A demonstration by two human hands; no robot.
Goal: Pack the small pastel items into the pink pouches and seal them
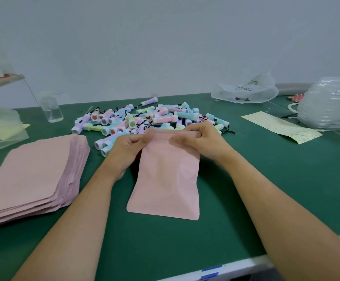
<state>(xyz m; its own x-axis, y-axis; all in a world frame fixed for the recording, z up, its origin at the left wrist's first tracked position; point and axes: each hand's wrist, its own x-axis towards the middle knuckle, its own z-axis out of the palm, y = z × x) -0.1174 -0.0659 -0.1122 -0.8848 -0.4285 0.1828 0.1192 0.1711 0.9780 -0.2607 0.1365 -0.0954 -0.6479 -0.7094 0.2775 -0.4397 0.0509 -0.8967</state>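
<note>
Where your hands meet: the pink pouch (167, 175), over the middle of the bench (266, 179), between the front edge and the heap behind it.
Pouch look: plain matte pink, taller than wide, with rounded lower corners and soft creases across the face. A narrow band runs along the top edge (whether the mouth is open or pressed closed cannot be told).
Pouch lie: the top end is raised in your fingers and the lower edge points toward the front edge. A shadow lies beneath its left side.
Left hand (127, 147): fingers curled, thumb and forefinger pinching the pouch's top left corner.
Right hand (201, 138): curled likewise, thumb on the near face, fingers behind, pinching the top right corner.
Pastel items (144, 118): a loose heap just behind your hands, toward the back edge. They are stubby bodies in lilac, blue, pink and pale green, with white ends and black cords.
Pouch stack (33, 173): flat pink pouches piled by the left edge, apart from the one you hold.
Back left: a clear bottle (51, 110), with a filmy bag (0, 128) at the left edge.
Back right corner: a crumpled clear bag (244, 92), a patterned pale sheet (280, 126) and a stack of clear trays (327, 106).
</note>
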